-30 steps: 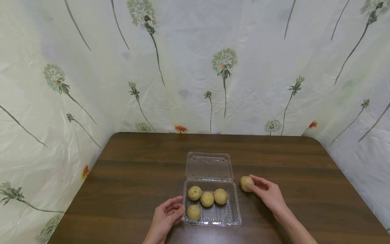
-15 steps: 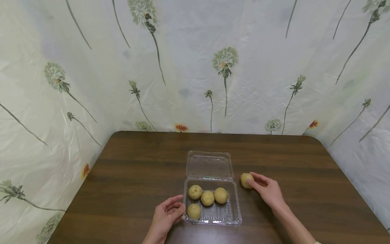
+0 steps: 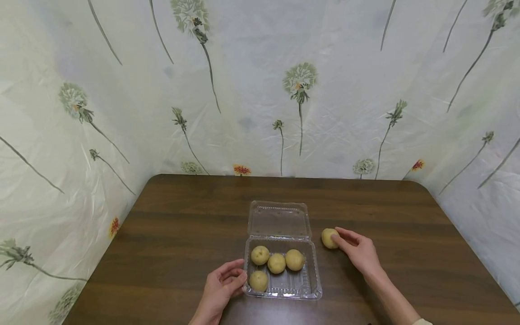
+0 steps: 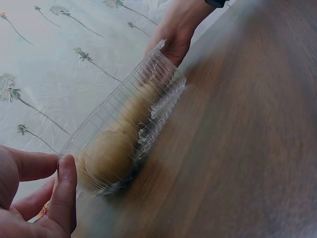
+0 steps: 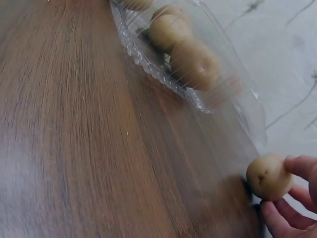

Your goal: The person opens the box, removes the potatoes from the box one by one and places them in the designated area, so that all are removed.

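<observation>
- Your right hand (image 3: pixel 359 255) pinches one potato (image 3: pixel 328 238) between thumb and fingertips; whether that potato touches the surface beneath it, you cannot tell from these views.
- Your left hand (image 3: pixel 219 286) grips the clear plastic container (image 3: pixel 290 292) at its left side, toward the near corner, with thumb and forefinger drawn together on the edge.
- Behind both your grips hangs a pale, creased sheet (image 3: pixel 243 58) printed with dandelions and a few red-orange flowers; it also runs down either side.
- Beneath your grips spreads a dark brown wood-grain table (image 3: pixel 187 216), its far corners rounded, reaching well past both hands.
- Between your two grips sits the container, upright on the table, apart from your right fingers and touching your left.
- Beyond your left grip, on the far side of the container, its clear lid (image 3: pixel 278 221) lies folded back, joined along the far rim.
- Just right of your left grip, inside the container, rest four potatoes (image 3: pixel 258 281): one by the near left corner, close to your fingers, and three in a rough row farther back.
- Below your right grip, a pale sleeve (image 3: pixel 422 322) edge shows on the forearm.
- Inside your right grip, small dark marks (image 5: pixel 262 177) show on the potato's skin.
</observation>
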`<state>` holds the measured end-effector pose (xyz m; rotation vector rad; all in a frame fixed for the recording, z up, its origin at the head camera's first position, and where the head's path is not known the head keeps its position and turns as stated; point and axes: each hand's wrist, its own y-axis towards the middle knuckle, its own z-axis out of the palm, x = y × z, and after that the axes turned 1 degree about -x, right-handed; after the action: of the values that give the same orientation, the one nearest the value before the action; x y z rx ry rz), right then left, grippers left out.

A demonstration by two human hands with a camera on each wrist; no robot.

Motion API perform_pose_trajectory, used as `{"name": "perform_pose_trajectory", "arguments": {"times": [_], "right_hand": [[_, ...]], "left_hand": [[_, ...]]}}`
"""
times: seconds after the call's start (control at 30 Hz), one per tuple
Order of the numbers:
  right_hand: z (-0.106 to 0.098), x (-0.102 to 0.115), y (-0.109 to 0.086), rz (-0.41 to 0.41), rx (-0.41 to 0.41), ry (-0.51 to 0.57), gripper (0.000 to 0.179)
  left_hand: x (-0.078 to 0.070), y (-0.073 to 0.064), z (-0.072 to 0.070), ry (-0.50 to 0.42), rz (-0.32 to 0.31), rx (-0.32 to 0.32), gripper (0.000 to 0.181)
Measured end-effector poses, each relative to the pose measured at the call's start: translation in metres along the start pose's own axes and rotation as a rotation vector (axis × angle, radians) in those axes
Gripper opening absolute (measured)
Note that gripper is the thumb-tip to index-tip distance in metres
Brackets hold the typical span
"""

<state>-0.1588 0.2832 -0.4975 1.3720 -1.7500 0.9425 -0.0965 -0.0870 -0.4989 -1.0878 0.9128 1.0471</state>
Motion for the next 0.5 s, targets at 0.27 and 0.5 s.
{"name": "perform_pose_trajectory", "arguments": {"times": [0.27, 0.5], "right_hand": [[-0.0015, -0.0022, 0.0012, -0.027, -0.017, -0.049, 0.068], [-0.0050, -0.0036, -0.0003, -0.047, -0.032, -0.085, 0.065]], "left_hand": [[-0.0002, -0.0014, -0.0001, -0.006, 0.008, -0.002, 0.046], [0.0006, -0.0006, -0.0004, -0.008, 0.000, -0.001, 0.046]]}}
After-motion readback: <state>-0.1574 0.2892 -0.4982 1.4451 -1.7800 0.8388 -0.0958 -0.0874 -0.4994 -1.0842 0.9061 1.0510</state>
